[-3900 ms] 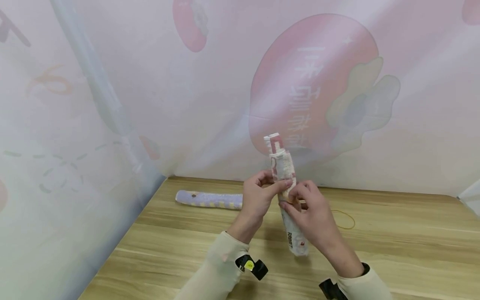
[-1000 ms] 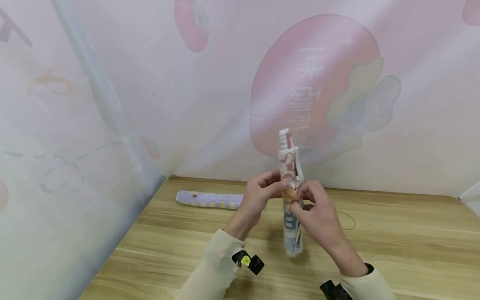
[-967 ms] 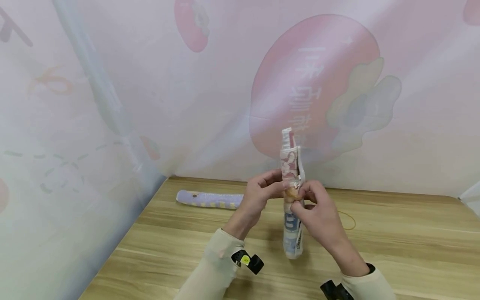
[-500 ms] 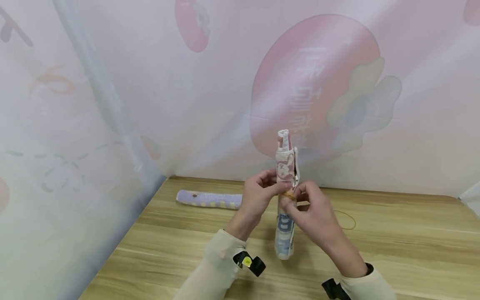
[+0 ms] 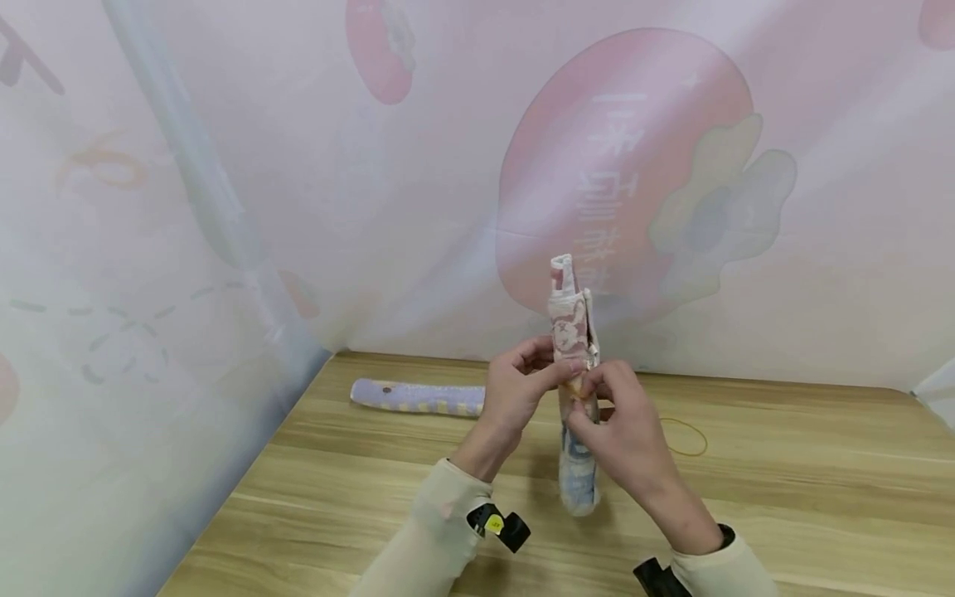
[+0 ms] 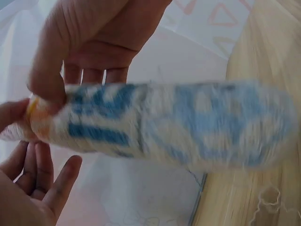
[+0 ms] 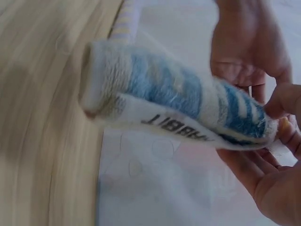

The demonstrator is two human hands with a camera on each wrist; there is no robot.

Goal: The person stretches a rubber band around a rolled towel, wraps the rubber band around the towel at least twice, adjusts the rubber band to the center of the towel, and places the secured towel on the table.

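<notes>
Wooden table (image 5: 783, 489), rolled towel (image 5: 573, 365) upright, pinched between left hand (image 5: 515, 390), right hand (image 5: 622, 423)

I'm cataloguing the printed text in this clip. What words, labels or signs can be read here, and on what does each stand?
"ABBIT": black letters on the rolled towel, seen upside down in the right wrist view; a finger hides where the word begins.
Pale characters on the pink fruit print of the backdrop: mirrored and too faint to read.
Blue marks on the rolled towel in the left wrist view: too blurred to read.
</notes>
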